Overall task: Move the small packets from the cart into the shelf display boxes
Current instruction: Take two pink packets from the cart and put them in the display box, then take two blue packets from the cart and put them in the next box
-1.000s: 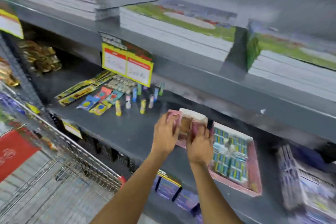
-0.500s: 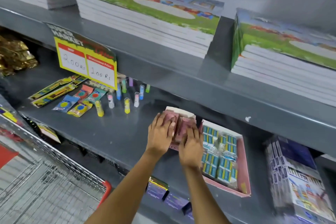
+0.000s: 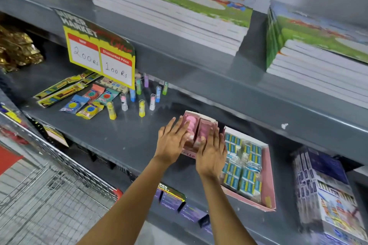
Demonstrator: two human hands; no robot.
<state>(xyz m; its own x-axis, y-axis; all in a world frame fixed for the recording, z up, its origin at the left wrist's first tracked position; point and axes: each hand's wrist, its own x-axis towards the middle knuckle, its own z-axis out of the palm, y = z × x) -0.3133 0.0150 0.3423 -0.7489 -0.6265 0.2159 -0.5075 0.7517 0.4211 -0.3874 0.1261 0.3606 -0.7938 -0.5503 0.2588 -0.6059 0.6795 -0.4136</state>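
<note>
Pink cardboard forms the small display box (image 3: 199,127) at the centre of a grey metal shelf (image 3: 111,135), where a person presses both hands against it. Pink packets fill its two compartments, their detail too blurred to make out. The left hand (image 3: 172,142) lies flat on the box's left side with fingers spread and extended, closed on nothing; the right hand (image 3: 211,154) rests flat over the front right corner, fingers likewise splayed. Just beside the right hand sits a larger pink tray (image 3: 267,175) packed with blue-and-yellow packets (image 3: 242,169) in clear wrap. Farther left along the same shelf stand small coloured tubes (image 3: 141,108), upright, with flat round-window packs (image 3: 90,110) lying beside them. A yellow price sign (image 3: 101,57) hangs from the shelf above, marked 200 Rs and 100 Rs. Stacks of notebooks (image 3: 169,12) occupy that upper shelf. At lower left, the wire basket of a shopping cart (image 3: 49,201) stands near the shelf edge.
</note>
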